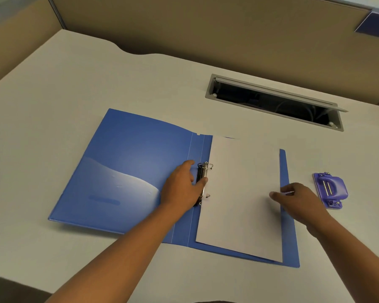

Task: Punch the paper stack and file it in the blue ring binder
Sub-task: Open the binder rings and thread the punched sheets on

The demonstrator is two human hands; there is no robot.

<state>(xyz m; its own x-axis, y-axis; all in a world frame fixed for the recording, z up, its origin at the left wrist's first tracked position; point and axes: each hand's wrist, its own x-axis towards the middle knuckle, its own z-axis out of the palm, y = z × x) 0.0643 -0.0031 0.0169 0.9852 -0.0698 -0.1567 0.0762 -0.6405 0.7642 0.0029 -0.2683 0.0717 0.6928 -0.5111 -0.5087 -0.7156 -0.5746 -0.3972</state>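
Left hand [182,186] grips the ring mechanism [205,193] between thumb and fingers. Right hand [300,200] pinches the right edge of the paper stack [241,193]. The stack lies on the right leaf of the open blue ring binder [129,167], flat on the bench [96,73]. Purple hole punch [330,190] sits near the binder's right edge.
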